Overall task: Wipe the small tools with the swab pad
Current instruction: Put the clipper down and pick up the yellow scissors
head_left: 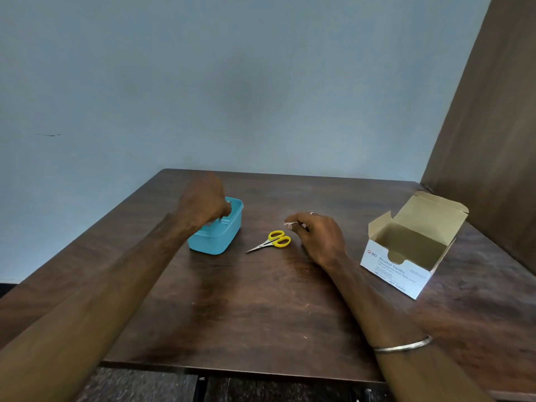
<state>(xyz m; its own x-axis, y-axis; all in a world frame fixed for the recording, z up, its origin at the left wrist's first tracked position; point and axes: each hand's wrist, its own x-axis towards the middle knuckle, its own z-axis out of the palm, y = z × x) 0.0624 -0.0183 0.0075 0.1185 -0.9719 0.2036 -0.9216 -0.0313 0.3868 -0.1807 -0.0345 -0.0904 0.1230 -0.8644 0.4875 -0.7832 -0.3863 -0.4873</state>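
Fingers (293, 224) pinch swab pad (288, 224) – scissors (271, 241) beside, open carton (412, 248) right

Wall (232, 82): you face a plain blue-grey wall filling the upper frame, with a small dark scuff (49, 134) at left.
Side panel (499, 126): a brown wood-grain panel rises at your upper right.
Tabletop (261, 314): dark wood grain spreads over your lower frame, with a soft sheen at its centre.
Floor (139, 387): a dark speckled strip shows below the front edge.
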